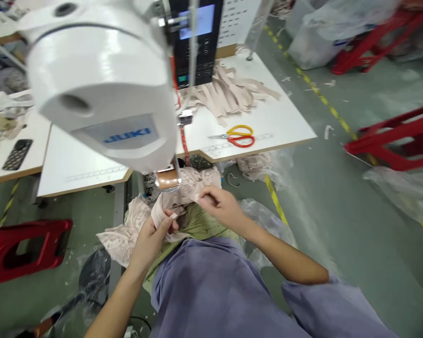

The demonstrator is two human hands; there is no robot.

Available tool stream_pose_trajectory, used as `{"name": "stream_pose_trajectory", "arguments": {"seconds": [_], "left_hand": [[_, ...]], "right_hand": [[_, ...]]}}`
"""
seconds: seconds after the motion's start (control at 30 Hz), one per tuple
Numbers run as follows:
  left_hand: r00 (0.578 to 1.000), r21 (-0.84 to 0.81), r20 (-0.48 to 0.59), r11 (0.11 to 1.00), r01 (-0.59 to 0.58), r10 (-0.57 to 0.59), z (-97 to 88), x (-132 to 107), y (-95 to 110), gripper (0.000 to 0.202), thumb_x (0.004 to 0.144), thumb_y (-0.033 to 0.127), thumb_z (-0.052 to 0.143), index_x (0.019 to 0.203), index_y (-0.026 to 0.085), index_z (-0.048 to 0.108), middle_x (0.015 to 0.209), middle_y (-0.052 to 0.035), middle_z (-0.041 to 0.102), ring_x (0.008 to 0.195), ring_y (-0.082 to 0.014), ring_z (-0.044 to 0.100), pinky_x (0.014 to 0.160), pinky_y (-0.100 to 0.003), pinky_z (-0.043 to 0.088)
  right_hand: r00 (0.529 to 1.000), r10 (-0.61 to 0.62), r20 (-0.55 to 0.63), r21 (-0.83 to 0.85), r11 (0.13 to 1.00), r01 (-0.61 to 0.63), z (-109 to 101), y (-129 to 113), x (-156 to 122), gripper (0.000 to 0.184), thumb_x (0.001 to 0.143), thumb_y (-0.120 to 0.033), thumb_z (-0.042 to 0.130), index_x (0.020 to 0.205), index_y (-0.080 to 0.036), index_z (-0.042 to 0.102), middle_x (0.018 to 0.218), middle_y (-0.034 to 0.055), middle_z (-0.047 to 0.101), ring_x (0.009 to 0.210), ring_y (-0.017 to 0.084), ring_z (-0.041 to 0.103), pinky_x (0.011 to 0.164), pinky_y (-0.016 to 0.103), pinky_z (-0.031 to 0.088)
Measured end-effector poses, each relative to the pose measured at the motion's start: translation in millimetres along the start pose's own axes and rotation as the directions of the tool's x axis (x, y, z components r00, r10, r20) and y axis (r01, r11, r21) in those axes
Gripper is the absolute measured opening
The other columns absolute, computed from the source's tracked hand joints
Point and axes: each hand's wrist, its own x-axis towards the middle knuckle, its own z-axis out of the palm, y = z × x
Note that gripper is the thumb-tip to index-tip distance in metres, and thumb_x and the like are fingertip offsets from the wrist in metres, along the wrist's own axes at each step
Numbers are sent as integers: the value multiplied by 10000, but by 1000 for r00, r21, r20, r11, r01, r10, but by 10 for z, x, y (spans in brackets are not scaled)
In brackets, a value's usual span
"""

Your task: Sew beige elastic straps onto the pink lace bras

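- The white, wood-edged worktable [289, 122] spreads to both sides of the bulky white plastic sewing machine [102, 65], whose head stands in the way, hiding part of the tabletop.
- Pale-pink flowered lace fabric [139, 216] lies beneath the machine, probably so both hands can reach it.
- Flat beige fabric strips [229, 94] fan out right of the machine, perhaps kept handy.
- Below the machine, the left hand [155, 234] pinches a smooth beige band [158, 211], thumb against fingers; the right hand [222, 206], fingers curled in, pinches pale material, seemingly to steady it.
- Metal scissors with red and yellow handles [238, 136] lie right of the machine, apart from the strips.
- A dark patterned phone [17, 155] lies left of it.
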Motion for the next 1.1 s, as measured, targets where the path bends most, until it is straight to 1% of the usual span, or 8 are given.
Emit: {"name": "stream_pose_trajectory", "arguments": {"seconds": [0.07, 0.2, 0.3, 0.43, 0.7, 0.9, 1.0, 1.1], "left_hand": [[996, -198, -87, 980, 19, -36, 31, 16, -15, 301, 804, 423, 723, 965, 179, 649, 765, -26, 713, 586, -126, 604, 603, -250, 488], [983, -375, -165, 927, 17, -84, 150, 45, -66, 281, 749, 373, 785, 859, 138, 678, 730, -50, 736, 559, -118, 622, 597, -249, 515], [972, -405, -236, 911, -80, -19, 252, 44, -104, 231, 740, 335, 800, 795, 140, 688, 674, -7, 700, 577, -95, 591, 625, -227, 493], [952, -346, -303, 924, -162, 54, 316, 29, -153, 215, 764, 347, 780, 767, 151, 693, 651, 20, 641, 640, -103, 572, 662, -228, 474], [952, -232, -298, 963, -136, 62, 299, 10, -215, 282, 784, 352, 758, 1000, 172, 744, 972, -53, 760, 891, -203, 680, 812, -309, 541], [915, 165, -288, 956, -244, 283, 239, -80, -160, 204, 801, 354, 733, 846, 160, 777, 779, -31, 753, 726, -184, 657, 683, -281, 526], [897, 270, -219, 907, -322, 384, 190, -114, -137, 206, 817, 338, 713, 763, 145, 754, 672, -25, 713, 622, -161, 619, 599, -267, 494], [915, 267, -171, 911, -314, 365, 161, -113, -126, 230, 817, 337, 709, 710, 133, 717, 645, -25, 689, 606, -156, 610, 581, -260, 486]], "right_hand": [[994, 46, -100, -23, 999, -49, 5, 14, -55, 148, 958, -308, 522, 914, -228, 638, 796, 5, 643, 684, 138, 565, 660, 270, 440], [986, -147, -83, -37, 989, 144, 182, -72, -156, 133, 961, -265, 540, 964, -251, 673, 909, 37, 696, 841, 175, 645, 742, 309, 507], [963, -244, -117, -36, 970, 241, 368, -171, -177, 146, 955, -223, 548, 1012, -259, 678, 936, 41, 709, 861, 174, 665, 753, 318, 541], [954, -259, -152, -43, 966, 256, 516, -199, -119, 141, 951, -210, 558, 1021, -247, 675, 966, 48, 714, 897, 171, 674, 783, 313, 560], [967, -204, -151, -24, 979, 202, 515, -138, -42, 122, 938, -229, 570, 973, -238, 687, 934, 46, 720, 876, 176, 671, 766, 306, 542], [986, -160, 49, 65, 986, 156, 310, -200, 81, 76, 811, -148, 619, 796, -213, 655, 743, -17, 627, 557, 89, 494, 559, 234, 396], [971, -187, 150, 91, 980, 174, 213, -248, 142, 101, 775, -115, 594, 772, -204, 640, 705, -27, 577, 596, 91, 487, 598, 227, 373], [948, -209, 240, 108, 976, 188, 171, -263, 168, 131, 765, -93, 549, 770, -195, 630, 706, -19, 570, 644, 104, 497, 634, 231, 365]]}}
